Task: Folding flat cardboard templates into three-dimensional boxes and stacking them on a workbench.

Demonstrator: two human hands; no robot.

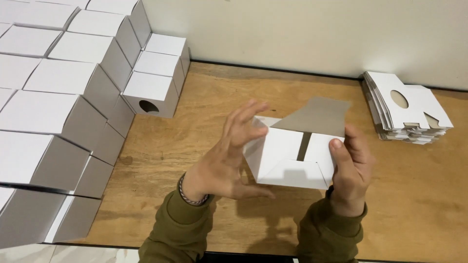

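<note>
A half-folded white carton (292, 158) is held over the counter's (419, 195) front edge, gripped by the right hand (352, 170), steadied by the open left hand (229, 156); its grey flap (317, 117) likely needs tucking.

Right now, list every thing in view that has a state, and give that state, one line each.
Half-folded box: held above the table, flaps partly folded, grey flap up.
Left hand: open, fingers spread against the box's side.
Right hand: gripping the box, thumb on its front.
Flat box blanks: unfolded, stacked.
Assembled boxes: closed, stacked in rows.
Box with round hole: assembled, hole facing out.
Table: bearing the stacks.
</note>
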